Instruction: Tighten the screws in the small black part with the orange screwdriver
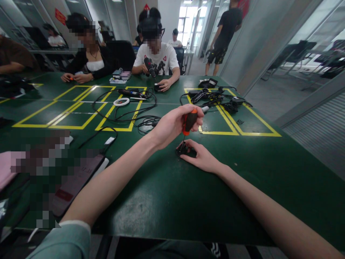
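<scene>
Small black part, probably plastic (179, 151), is on the table under both hands, near the middle of the head view. Big stuff first: dark green tabletop (151, 201), marked off with yellow tape rectangles. Co-worker in white printed T-shirt (168, 59) sits opposite, holding a dark power drill (149, 66). Heap of black cables and devices (231, 105) lies on the far right taped area; dark-screened phone (78, 185) near left forearm.

Left hand (170, 124): fingers closed round the orange-and-black screwdriver (190, 122), handle up, shaft slanting down to the part. Right hand (201, 156): thumb and fingers narrow, curled on the part against the table. Tip contact hidden, screw not visible.

Step in hand: looks like screwdriver work, left turning or seating the tip, right bracing. Next move likely calls for lining shaft with screw hole, pressing down, twisting, with right fingers firm and clear of the tip.
</scene>
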`<state>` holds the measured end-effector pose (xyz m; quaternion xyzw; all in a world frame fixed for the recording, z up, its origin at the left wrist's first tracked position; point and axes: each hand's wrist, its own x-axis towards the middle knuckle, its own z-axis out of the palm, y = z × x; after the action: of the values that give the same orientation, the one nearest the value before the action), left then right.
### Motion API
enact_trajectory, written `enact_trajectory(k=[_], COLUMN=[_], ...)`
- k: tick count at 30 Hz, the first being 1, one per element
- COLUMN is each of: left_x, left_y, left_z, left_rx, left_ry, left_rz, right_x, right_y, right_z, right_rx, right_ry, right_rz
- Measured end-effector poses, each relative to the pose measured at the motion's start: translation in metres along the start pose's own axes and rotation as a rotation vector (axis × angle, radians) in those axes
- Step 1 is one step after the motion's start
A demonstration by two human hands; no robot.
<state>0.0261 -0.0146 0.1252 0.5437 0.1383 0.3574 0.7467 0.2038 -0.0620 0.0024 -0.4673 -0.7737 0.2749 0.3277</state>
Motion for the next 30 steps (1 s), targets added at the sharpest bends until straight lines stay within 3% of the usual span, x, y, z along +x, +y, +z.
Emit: enact_trajectory(k=[11, 20, 30], left_x=[-0.0018, -0.0003, -0.0013], left_y=[0.0005, -0.0023, 0.0002], left_z=[0.0035, -0.0009, 0.0027], left_rx=[0.022, -0.011, 0.026], left_ry=[0.037, -0.024, 0.031], left_rz=[0.035, 0.007, 0.033], right_x=[-0.0002, -0.0001, 0.0001], right_y=[-0.0006, -0.0024, -0.0028], right_z=[-0.0006, -0.0007, -0.0005], right_rx=[-0.002, -0.020, -0.006], right_ry=[-0.005, 0.003, -0.004], right_rz=[0.002, -0.005, 0.013])
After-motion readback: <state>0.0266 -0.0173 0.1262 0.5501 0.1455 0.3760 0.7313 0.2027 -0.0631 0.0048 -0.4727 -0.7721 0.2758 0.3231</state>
